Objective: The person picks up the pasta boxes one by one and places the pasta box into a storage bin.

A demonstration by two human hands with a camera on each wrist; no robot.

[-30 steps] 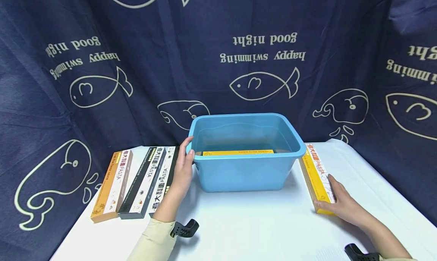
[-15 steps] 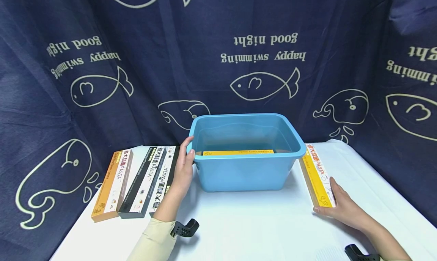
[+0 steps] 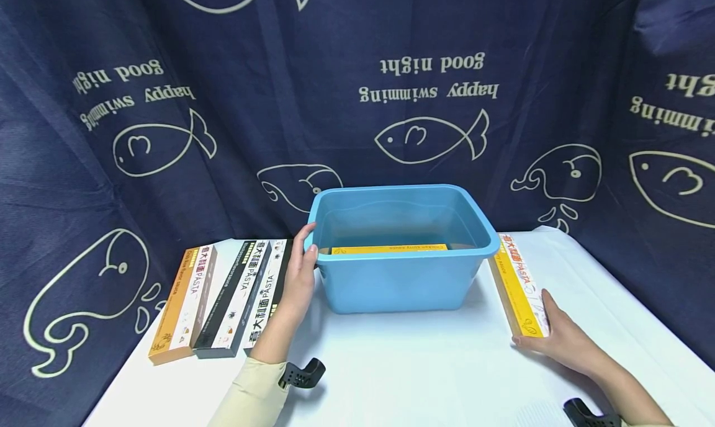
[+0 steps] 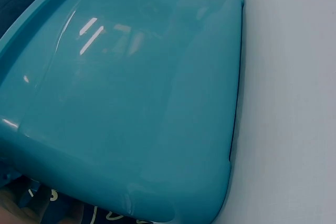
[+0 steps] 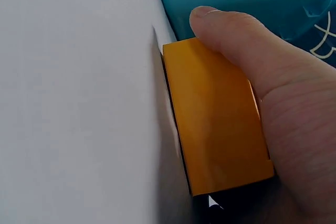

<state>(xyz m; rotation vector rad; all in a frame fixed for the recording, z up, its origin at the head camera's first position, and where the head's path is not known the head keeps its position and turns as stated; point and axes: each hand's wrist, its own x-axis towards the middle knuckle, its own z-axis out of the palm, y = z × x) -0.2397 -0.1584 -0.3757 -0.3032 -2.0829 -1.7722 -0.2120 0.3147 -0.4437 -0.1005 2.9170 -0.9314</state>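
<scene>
A blue plastic bin (image 3: 396, 287) stands in the middle of the white table, with a yellow pasta box (image 3: 391, 250) showing inside it. My left hand (image 3: 301, 272) holds the bin's left rim, thumb at the near corner. The left wrist view is filled by the bin's smooth wall (image 4: 131, 93). To the right of the bin lies another yellow-and-white pasta box (image 3: 521, 290), its far end close by the bin. My right hand (image 3: 566, 340) grips its near end. In the right wrist view my thumb (image 5: 236, 32) lies along the edge of its orange-looking end face (image 5: 218, 124).
On the left, an orange pasta box (image 3: 184, 303) and a black-and-white pasta box (image 3: 231, 303) lie side by side. A third pasta box (image 3: 268, 296) is partly hidden behind my left forearm. A navy cloth (image 3: 335, 73) with fish drawings hangs behind the table (image 3: 413, 365).
My right thumb has shifted from the top of the yellow pasta box down to its near end, and the fingers have moved slightly along its right side. The left hand and bin have stayed put.
</scene>
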